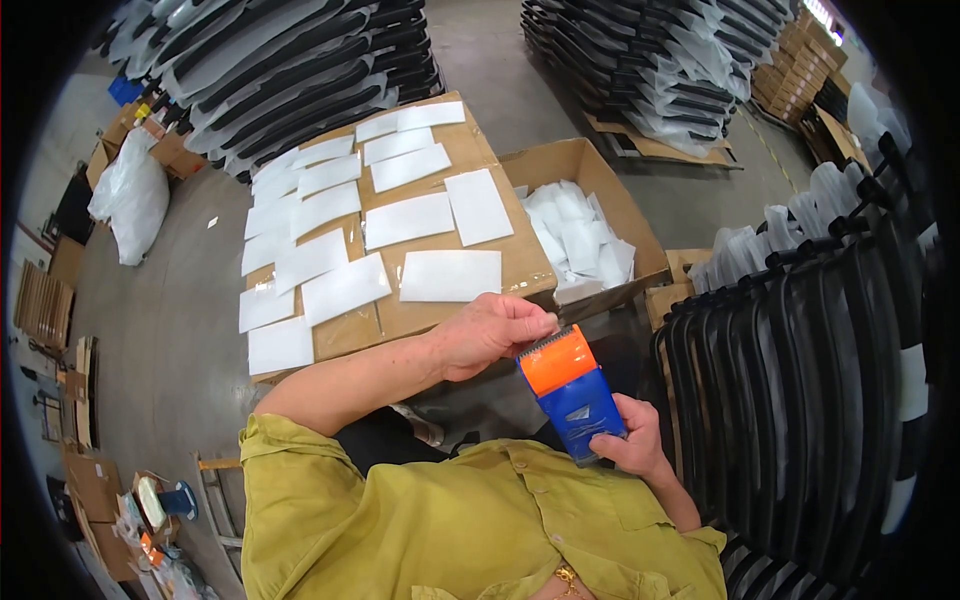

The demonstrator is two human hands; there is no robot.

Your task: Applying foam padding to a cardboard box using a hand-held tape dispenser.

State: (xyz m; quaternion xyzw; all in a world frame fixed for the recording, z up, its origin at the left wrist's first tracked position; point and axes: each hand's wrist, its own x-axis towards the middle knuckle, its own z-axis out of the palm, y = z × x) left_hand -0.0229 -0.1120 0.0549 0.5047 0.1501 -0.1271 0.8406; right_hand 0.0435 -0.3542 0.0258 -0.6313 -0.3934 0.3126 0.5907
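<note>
My right hand (638, 436) grips a blue and orange tape dispenser (582, 408) by its blue lower body, with the serrated edge up. My left hand (485, 335) is closed in a pinch right at that toothed edge; whatever lies between thumb and finger is too small to make out. Beyond my hands stands a large closed cardboard box (425, 315) with clear tape along its top. White foam-like sheets (450, 275) lie over that top in rows, some overlapping.
An open carton (645, 225) full of loose white sheets (575, 235) adjoins the box on the right. Tall stacks of black, plastic-wrapped chair-like parts rise at the far left (300, 90), far right (650, 70) and near right (770, 390). A white plastic bag (135, 200) sits on the left floor.
</note>
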